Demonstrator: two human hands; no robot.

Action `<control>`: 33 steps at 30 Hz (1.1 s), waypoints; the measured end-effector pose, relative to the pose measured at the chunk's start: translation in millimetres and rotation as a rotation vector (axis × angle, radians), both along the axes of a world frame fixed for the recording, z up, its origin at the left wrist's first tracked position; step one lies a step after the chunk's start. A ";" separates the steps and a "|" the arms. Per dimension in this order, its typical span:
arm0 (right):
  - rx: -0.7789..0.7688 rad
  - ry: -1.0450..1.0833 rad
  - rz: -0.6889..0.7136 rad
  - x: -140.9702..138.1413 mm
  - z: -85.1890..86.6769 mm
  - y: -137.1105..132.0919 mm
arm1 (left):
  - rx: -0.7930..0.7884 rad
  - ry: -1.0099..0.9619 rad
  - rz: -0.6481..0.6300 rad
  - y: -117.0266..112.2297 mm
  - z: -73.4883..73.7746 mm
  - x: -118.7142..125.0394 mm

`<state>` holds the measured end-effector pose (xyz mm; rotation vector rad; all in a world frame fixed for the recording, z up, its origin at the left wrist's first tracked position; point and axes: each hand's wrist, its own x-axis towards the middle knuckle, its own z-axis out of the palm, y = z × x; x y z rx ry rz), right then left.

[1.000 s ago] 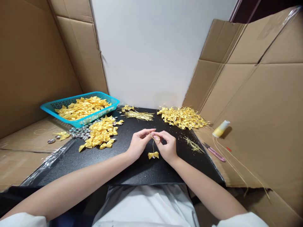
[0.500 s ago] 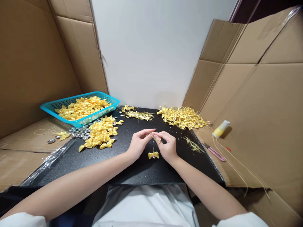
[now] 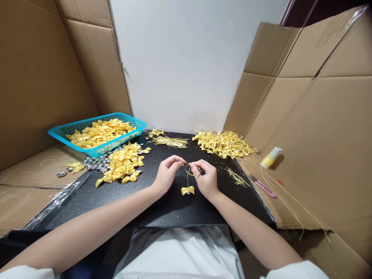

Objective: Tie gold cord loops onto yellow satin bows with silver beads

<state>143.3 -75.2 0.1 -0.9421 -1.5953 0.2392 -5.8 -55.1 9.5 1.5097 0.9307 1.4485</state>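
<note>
Looped gold cord (image 3: 188, 181) runs down from my fingers to a small yellow ribbon bow (image 3: 187, 190) with a silvery bead under it, over the black tabletop. My right hand (image 3: 205, 178) pinches the cord between thumb and forefinger, with a round loop showing beside the thumb. To its left, my left hand (image 3: 167, 175) has thumb and fingertips drawn together at the thin end of the same cord. A narrow gap separates the two hands' fingertips.
A turquoise basket (image 3: 100, 149) of yellow bows stands at the left. Before it lie loose bows (image 3: 122, 164) and silver beads (image 3: 97, 162). Cut cords (image 3: 171, 142) and a heap of corded bows (image 3: 223, 143) lie behind. At right are a thread spool (image 3: 271, 157) and pink snips (image 3: 266, 188).
My left hand has drawn slightly left, away from the right, opening a gap between the fingertips. A round loop of cord now shows at my right fingers.
</note>
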 end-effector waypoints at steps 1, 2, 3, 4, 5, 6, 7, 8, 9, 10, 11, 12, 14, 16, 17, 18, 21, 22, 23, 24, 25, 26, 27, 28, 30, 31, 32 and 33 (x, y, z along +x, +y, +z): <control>0.004 -0.007 0.002 0.1 0.0 -0.2 | 0.013 0.042 -0.002 1.3 0.7 -1.5; 0.009 -0.013 0.004 0.2 0.0 -0.4 | 0.045 0.101 -0.005 2.2 1.4 -3.0; 0.013 -0.016 0.003 0.2 0.0 -0.5 | 0.097 0.169 -0.008 2.6 2.3 -4.4; 0.016 -0.018 -0.001 0.2 0.1 -0.6 | 0.160 0.233 -0.009 2.3 3.3 -5.5; 0.018 -0.019 -0.007 0.1 0.2 -0.6 | 0.224 0.286 -0.008 1.4 4.4 -6.3; 0.019 -0.019 -0.013 0.1 0.3 -0.7 | 0.277 0.321 -0.006 0.1 5.4 -6.7; 0.019 -0.020 -0.018 0.0 0.4 -0.7 | 0.311 0.335 -0.005 -1.5 6.3 -6.7; 0.019 -0.021 -0.021 0.0 0.4 -0.8 | 0.325 0.336 -0.004 -3.2 6.9 -6.3; 0.019 -0.023 -0.021 0.0 0.5 -1.0 | 0.328 0.332 -0.003 -4.8 7.2 -5.7; 0.019 -0.024 -0.019 0.0 0.6 -1.3 | 0.327 0.330 -0.002 -6.0 7.2 -5.0; 0.019 -0.025 -0.017 0.0 0.8 -1.6 | 0.324 0.327 -0.002 -6.8 6.7 -4.2; 0.020 -0.026 -0.013 0.1 1.0 -2.0 | 0.316 0.321 0.000 -7.1 5.8 -3.4; 0.020 -0.023 -0.002 0.4 1.6 -2.8 | 0.282 0.303 -0.003 -6.8 3.3 -2.1; 0.017 -0.014 0.013 0.8 2.2 -3.4 | 0.232 0.279 -0.010 -6.3 0.7 -1.2; 0.015 -0.011 0.020 0.9 2.5 -3.5 | 0.210 0.267 -0.015 -6.2 -0.1 -0.9; 0.013 -0.008 0.027 1.0 2.6 -3.5 | 0.195 0.256 -0.017 -6.3 -0.6 -0.7; 0.010 -0.009 0.029 1.1 2.4 -2.8 | 0.206 0.238 -0.019 -7.3 -0.1 -0.6; 0.013 -0.011 0.026 1.0 2.2 -2.5 | 0.224 0.236 -0.019 -7.6 0.3 -0.8; 0.016 -0.015 0.022 1.0 2.0 -2.2 | 0.242 0.234 -0.017 -7.7 0.6 -1.0; 0.021 -0.023 0.017 1.0 1.9 -1.9 | 0.259 0.231 -0.012 -7.7 0.8 -1.4; 0.029 -0.034 0.012 1.1 1.8 -1.7 | 0.274 0.230 -0.006 -7.5 0.8 -1.8; 0.039 -0.047 0.006 1.2 1.7 -1.5 | 0.287 0.229 0.001 -7.1 0.7 -2.2; 0.050 -0.061 -0.004 1.4 1.6 -1.3 | 0.299 0.230 0.008 -6.7 0.4 -2.7; 0.063 -0.077 -0.015 1.4 1.4 -1.2 | 0.312 0.232 0.014 -6.2 0.2 -3.1; 0.092 -0.111 -0.034 1.5 1.1 -1.2 | 0.340 0.239 0.028 -5.4 -0.2 -3.9; 0.106 -0.126 -0.039 1.4 0.9 -1.2 | 0.352 0.242 0.036 -5.1 -0.3 -4.2; 0.119 -0.141 -0.041 1.4 0.7 -1.3 | 0.364 0.244 0.045 -4.7 -0.2 -4.5; 0.133 -0.158 -0.043 1.4 0.5 -1.5 | 0.373 0.246 0.054 -4.5 -0.1 -4.8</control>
